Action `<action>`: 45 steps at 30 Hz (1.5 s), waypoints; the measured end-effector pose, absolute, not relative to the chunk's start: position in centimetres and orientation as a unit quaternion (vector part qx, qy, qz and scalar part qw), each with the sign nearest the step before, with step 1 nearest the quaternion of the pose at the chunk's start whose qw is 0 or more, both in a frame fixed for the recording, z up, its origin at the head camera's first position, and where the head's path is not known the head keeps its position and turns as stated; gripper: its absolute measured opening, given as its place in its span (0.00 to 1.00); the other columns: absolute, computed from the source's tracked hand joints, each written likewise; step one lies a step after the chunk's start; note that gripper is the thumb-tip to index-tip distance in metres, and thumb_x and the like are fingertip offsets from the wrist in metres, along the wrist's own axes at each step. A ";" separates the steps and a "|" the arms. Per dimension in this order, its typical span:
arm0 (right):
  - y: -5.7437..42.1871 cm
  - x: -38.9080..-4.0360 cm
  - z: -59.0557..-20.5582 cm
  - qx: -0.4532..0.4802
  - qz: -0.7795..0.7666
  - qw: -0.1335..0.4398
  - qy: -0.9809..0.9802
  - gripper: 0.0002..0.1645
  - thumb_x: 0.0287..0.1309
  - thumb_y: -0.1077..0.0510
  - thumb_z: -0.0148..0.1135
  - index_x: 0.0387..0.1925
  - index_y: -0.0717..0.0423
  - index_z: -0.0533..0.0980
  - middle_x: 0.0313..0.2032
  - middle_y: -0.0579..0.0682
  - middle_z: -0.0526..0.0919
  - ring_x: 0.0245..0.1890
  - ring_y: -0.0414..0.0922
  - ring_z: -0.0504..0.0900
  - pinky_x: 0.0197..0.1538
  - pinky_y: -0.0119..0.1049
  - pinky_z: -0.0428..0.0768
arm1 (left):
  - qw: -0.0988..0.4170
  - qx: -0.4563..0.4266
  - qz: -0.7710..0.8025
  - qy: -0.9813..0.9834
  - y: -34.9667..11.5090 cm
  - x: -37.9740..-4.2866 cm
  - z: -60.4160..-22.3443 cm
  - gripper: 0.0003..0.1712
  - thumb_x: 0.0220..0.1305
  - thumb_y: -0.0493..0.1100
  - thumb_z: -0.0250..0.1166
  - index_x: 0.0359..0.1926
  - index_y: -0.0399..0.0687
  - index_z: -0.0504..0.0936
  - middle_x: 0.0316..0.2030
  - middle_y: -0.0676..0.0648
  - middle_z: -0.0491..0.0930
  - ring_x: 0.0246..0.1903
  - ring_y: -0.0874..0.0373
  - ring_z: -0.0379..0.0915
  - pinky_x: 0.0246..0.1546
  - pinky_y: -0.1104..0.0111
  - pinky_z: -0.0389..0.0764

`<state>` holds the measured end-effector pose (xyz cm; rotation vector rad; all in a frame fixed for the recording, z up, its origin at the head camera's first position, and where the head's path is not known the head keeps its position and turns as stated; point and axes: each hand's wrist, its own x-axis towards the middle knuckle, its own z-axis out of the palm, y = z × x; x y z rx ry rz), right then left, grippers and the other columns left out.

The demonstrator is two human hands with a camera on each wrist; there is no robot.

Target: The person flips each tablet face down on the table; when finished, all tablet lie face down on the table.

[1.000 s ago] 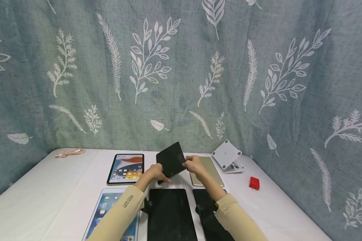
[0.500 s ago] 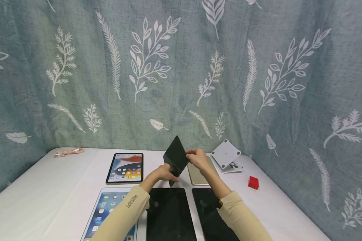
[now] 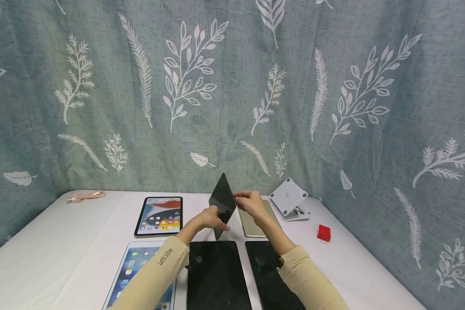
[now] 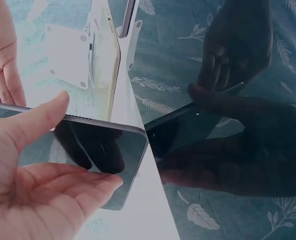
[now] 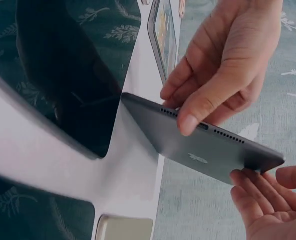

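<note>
1. Head view: we are seeing a grey tablet [image 3: 221, 200] standing steeply tilted, nearly edge-on, above the middle of the table [image 3: 62, 249].
2. Here the left hand [image 3: 210, 218] is gripping its lower end, while the right hand [image 3: 253, 206] is hovering at its right edge, fingers bending loosely; from this side we are not telling whether they are pinching.
3. Around them, a lit tablet [image 3: 159, 218] is lying to the left and a gold tablet [image 3: 252, 227] is lying to the right, partly behind the right arm. Nearer us, a white tablet [image 3: 118, 275], a black tablet [image 3: 217, 275] and a second black tablet [image 3: 275, 288] are lying in a row.
4. Farther right, a stand [image 3: 289, 196] and a red plug [image 3: 323, 233] are sitting; a cable [image 3: 86, 196] is lying at the far left, and a curtain [image 3: 159, 163] is hanging behind.
5. Left wrist view: we are seeing the left hand clamping the grey tablet, its thumb crossing the edge and its fingers lying together along the screen [image 4: 132, 152].
6. Right wrist view: the left thumb is pressing beside the port [image 5: 203, 126], above the logo [image 5: 198, 158]. The right fingers are lying close together, overlapping the tablet near a corner, thumb standing apart; we are not telling how firmly they are touching.
</note>
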<state>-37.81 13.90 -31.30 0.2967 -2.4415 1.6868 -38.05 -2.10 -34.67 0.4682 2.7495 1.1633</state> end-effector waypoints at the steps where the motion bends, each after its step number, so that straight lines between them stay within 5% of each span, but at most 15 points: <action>1: 13.8 -37.8 -31.3 0.103 0.570 0.075 -0.812 0.17 0.60 0.68 0.52 0.48 0.73 0.78 0.47 0.67 0.83 0.41 0.50 0.85 0.48 0.40 0.82 | 0.062 0.157 0.393 0.904 -2.2 -38.0 -34.6 0.20 0.50 0.41 0.73 0.40 0.33 0.79 0.38 0.41 0.81 0.38 0.53 0.74 0.39 0.64 0.76; 4: 13.2 -37.5 -31.3 0.113 0.585 0.061 -0.800 0.18 0.61 0.69 0.52 0.50 0.73 0.77 0.50 0.69 0.80 0.49 0.57 0.82 0.52 0.44 0.81 | 0.071 0.163 0.412 0.894 -2.5 -38.0 -34.5 0.22 0.51 0.40 0.73 0.43 0.30 0.77 0.39 0.41 0.79 0.39 0.52 0.74 0.39 0.63 0.75; 13: 12.4 -37.6 -32.4 0.133 0.589 0.048 -0.795 0.16 0.59 0.68 0.57 0.47 0.73 0.79 0.47 0.67 0.82 0.50 0.58 0.82 0.52 0.46 0.81 | 0.069 0.181 0.441 0.876 -3.4 -38.0 -34.8 0.15 0.51 0.38 0.72 0.37 0.34 0.78 0.29 0.50 0.73 0.32 0.57 0.65 0.33 0.69 0.66; 23: 13.5 -38.2 -34.0 0.194 0.555 -0.129 -0.799 0.28 0.69 0.56 0.52 0.63 0.70 0.67 0.59 0.67 0.74 0.62 0.60 0.72 0.65 0.56 0.67 | 0.029 0.215 0.454 0.864 -5.1 -38.3 -33.6 0.17 0.48 0.37 0.73 0.38 0.34 0.79 0.29 0.46 0.79 0.30 0.58 0.67 0.32 0.69 0.68; 27: 13.9 -38.3 -34.6 0.216 0.515 -0.164 -0.813 0.31 0.70 0.51 0.51 0.65 0.69 0.65 0.62 0.67 0.72 0.63 0.62 0.70 0.65 0.56 0.66 | -0.019 0.214 0.430 0.877 -5.7 -38.1 -32.7 0.23 0.44 0.39 0.76 0.41 0.35 0.78 0.46 0.36 0.82 0.47 0.47 0.78 0.47 0.60 0.78; 30: 13.9 -38.4 -35.0 0.228 0.497 -0.179 -0.818 0.32 0.70 0.50 0.50 0.66 0.67 0.64 0.64 0.65 0.69 0.65 0.62 0.67 0.66 0.57 0.64 | -0.049 0.200 0.396 0.895 -6.0 -37.7 -31.8 0.36 0.42 0.42 0.79 0.53 0.33 0.76 0.58 0.33 0.75 0.61 0.39 0.69 0.58 0.52 0.73; 35: 13.7 -38.6 -35.5 0.250 0.473 -0.196 -0.822 0.32 0.72 0.50 0.47 0.67 0.67 0.62 0.67 0.65 0.65 0.69 0.63 0.61 0.68 0.61 0.58 | -0.054 0.183 0.343 0.920 -6.4 -37.4 -31.0 0.58 0.44 0.45 0.79 0.70 0.30 0.56 0.66 0.31 0.64 0.66 0.36 0.59 0.61 0.48 0.69; 45: 12.8 -38.6 -36.2 0.272 0.430 -0.195 -0.839 0.33 0.72 0.48 0.47 0.69 0.65 0.60 0.69 0.64 0.61 0.72 0.59 0.56 0.71 0.54 0.57 | -0.065 0.192 0.301 0.932 -7.6 -37.4 -31.0 0.54 0.44 0.46 0.78 0.67 0.27 0.61 0.65 0.30 0.66 0.64 0.35 0.63 0.61 0.48 0.69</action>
